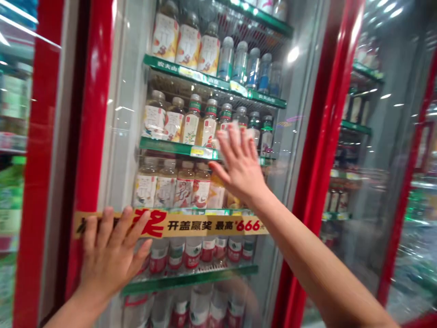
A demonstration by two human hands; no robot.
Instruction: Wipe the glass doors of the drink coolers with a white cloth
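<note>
A glass cooler door (287,150) with a red frame fills the middle of the view. My right hand (241,164) is spread against or just in front of the glass, at the height of the middle bottle row. A whitish patch shows around its fingertips; I cannot tell whether it is a cloth, a reflection or labels behind. Lower left, my left hand (111,255) lies with fingers apart over the left end of a gold strip (205,225) with red and black lettering, near the door's left edge. Neither hand visibly grips anything.
Behind the glass, green-edged shelves (191,280) carry several rows of bottled drinks (191,127). A red upright post (314,150) runs along the right, with another glass-fronted cooler (362,182) beyond it. At far left is a red frame (41,159) beside more shelves.
</note>
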